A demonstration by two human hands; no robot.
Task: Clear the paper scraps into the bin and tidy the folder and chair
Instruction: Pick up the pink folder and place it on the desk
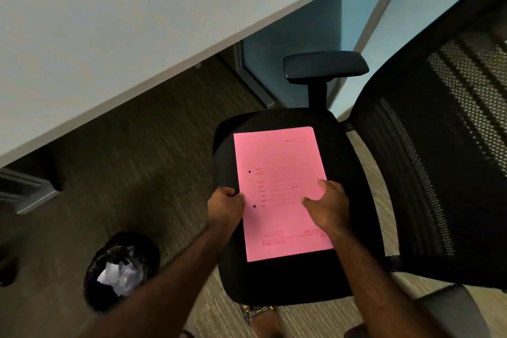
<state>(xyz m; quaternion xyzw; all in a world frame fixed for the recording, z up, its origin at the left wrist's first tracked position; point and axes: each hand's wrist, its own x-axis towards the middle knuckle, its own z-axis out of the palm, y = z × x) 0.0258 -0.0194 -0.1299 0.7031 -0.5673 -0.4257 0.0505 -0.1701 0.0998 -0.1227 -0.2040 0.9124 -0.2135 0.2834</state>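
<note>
A pink folder [277, 162] with faint printed lines lies flat on the black seat of the office chair [348, 173]. My left hand [226, 207] grips the folder's left edge, fingers curled around it. My right hand [327, 207] rests on the folder's right side, thumb on top of the cover. A round bin [94, 269] with a black liner stands on the floor at the lower left, and crumpled white paper scraps [119, 276] lie inside it.
A grey desk [115, 22] fills the upper left, its edge overhanging the carpet. The chair's mesh backrest [444, 145] rises at the right, one armrest [325, 65] beyond the seat, another [450, 307] at the lower right. A blue wall panel [296, 27] stands behind.
</note>
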